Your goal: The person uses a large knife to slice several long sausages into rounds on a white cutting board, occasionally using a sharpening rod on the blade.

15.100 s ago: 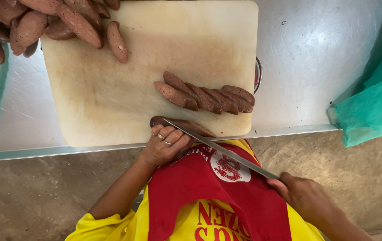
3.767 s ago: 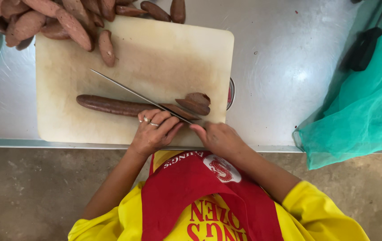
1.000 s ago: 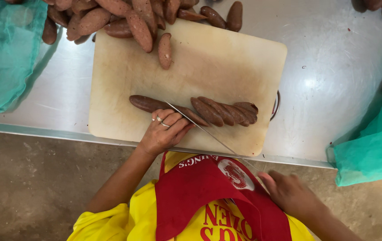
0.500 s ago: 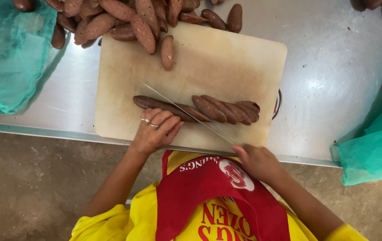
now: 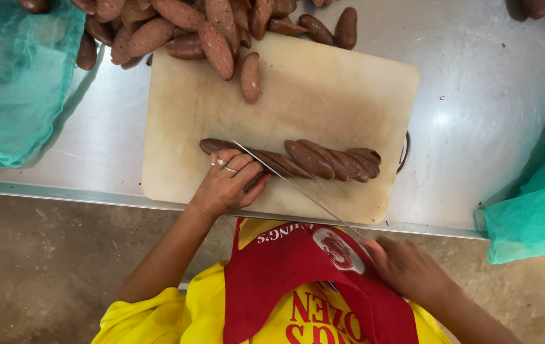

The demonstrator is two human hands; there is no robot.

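Note:
A long brown sausage (image 5: 218, 146) lies across a pale cutting board (image 5: 323, 95); its right part is cut into slanted slices (image 5: 333, 160). My left hand (image 5: 226, 185) presses down on the uncut left part, with a ring on one finger. My right hand (image 5: 406, 267), low over my red apron, grips the handle of a long thin knife (image 5: 298, 190). The blade runs diagonally up to the sausage beside my left fingers.
A heap of whole brown sausages (image 5: 183, 28) covers the board's far left corner and the steel table (image 5: 476, 95). One sausage (image 5: 249, 76) lies alone on the board. Teal mesh bags sit at the left (image 5: 14, 83) and right (image 5: 534, 210).
My right hand has drawn back down and to the right, pulling the knife through the sausage. My left hand stays on the sausage.

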